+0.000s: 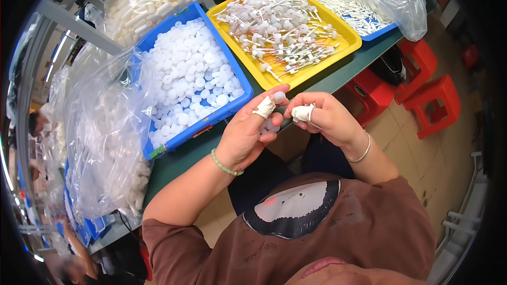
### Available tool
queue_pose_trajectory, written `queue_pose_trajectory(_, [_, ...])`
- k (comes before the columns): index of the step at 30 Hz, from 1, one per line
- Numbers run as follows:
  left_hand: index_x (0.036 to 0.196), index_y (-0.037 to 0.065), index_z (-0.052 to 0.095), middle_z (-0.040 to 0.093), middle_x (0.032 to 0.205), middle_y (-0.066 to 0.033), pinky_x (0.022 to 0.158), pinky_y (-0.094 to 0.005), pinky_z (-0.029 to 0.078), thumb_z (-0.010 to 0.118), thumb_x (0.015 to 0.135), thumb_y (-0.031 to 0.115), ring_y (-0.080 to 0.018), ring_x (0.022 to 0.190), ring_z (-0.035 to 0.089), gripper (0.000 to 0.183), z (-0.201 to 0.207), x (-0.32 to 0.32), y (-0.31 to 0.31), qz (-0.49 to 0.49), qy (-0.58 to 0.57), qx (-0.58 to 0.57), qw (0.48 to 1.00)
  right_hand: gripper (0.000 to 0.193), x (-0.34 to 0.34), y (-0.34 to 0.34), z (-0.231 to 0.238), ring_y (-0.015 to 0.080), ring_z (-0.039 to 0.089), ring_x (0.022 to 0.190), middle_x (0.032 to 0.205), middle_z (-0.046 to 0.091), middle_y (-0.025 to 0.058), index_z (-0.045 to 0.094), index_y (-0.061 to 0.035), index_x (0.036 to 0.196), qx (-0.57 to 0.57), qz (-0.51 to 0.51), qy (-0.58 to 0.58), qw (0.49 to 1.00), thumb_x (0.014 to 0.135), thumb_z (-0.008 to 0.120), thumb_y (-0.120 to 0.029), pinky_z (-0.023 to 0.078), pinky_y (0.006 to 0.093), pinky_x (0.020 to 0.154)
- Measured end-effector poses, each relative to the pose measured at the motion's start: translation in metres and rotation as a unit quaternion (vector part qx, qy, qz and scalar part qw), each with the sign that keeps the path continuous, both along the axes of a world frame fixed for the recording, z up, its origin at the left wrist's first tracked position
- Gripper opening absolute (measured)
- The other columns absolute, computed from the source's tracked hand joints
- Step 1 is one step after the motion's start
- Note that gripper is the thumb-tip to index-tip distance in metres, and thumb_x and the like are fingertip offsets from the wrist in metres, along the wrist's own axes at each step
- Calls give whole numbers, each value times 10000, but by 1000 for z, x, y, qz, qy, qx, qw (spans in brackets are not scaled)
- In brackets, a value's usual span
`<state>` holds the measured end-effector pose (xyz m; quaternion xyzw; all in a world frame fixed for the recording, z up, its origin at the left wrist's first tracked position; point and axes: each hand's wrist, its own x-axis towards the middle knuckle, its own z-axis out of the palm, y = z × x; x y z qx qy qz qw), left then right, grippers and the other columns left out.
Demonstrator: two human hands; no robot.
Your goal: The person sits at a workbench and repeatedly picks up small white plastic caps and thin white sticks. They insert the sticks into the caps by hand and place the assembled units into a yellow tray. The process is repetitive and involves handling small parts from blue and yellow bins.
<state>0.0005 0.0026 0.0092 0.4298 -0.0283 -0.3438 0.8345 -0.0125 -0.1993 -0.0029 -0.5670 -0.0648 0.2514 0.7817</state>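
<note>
Both my hands meet over the table's near edge, their fingertips almost touching. My left hand [247, 126] is curled, palm up, around several small translucent white plastic caps; one cap [279, 96] shows at its fingertips. My right hand [330, 119] is closed in a pinch beside it, and what its fingers grip is hidden. White wraps cover a digit on each hand. Just beyond my left hand lies a blue tray [235, 103] heaped with similar round caps. Beyond my fingers a yellow tray [301, 77] holds many caps fitted on thin white sticks with reddish wires.
A second blue tray [381, 32] with loose white sticks stands at the back right, partly under a clear plastic bag [404, 5]. Another large bag [105, 142] of white parts lies at left. Red stools [433, 104] stand right of the green table [179, 166].
</note>
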Motion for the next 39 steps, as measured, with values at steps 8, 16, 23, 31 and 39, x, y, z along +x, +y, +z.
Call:
queue_pose_trajectory(8, [1332,51,462,526,982,15,512,-140,327,480,986,237,-11,736,444,394,-1,0,1,-23,-22,9,999,255,1,-7,-10,7,355,522,735,532,-9,636,-4,986,94,64,103,988,902,529,-220,251,153,443])
queue_pose_trajectory(16, [1323,49,474,539,963,13,506,-140,315,473,986,222,-15,730,441,378,5,-1,0,-44,-38,23,998,259,3,-12,-13,4,300,480,716,510,-15,624,15,1028,210,101,165,958,933,489,-185,231,155,417])
queue_pose_trajectory(23, [1329,36,457,529,974,20,489,-134,322,491,976,247,-27,731,429,413,2,-1,0,-30,-49,39,998,261,-3,-12,-13,8,314,488,718,516,-11,596,37,1067,224,34,139,964,944,481,-163,247,158,425])
queue_pose_trajectory(31, [1331,58,464,542,1030,21,493,-134,322,499,969,201,-28,734,429,391,2,-1,0,-15,-37,30,999,256,-6,-9,-10,8,327,505,730,521,-6,598,29,1071,189,-19,89,978,931,514,-167,267,155,448])
queue_pose_trajectory(39, [1322,76,474,550,1092,-4,495,-137,324,550,941,167,-22,723,426,399,1,0,0,-1,-24,42,999,184,-14,5,1,13,455,595,801,586,-7,633,-1,1035,-40,-130,-106,985,881,589,-92,371,174,513])
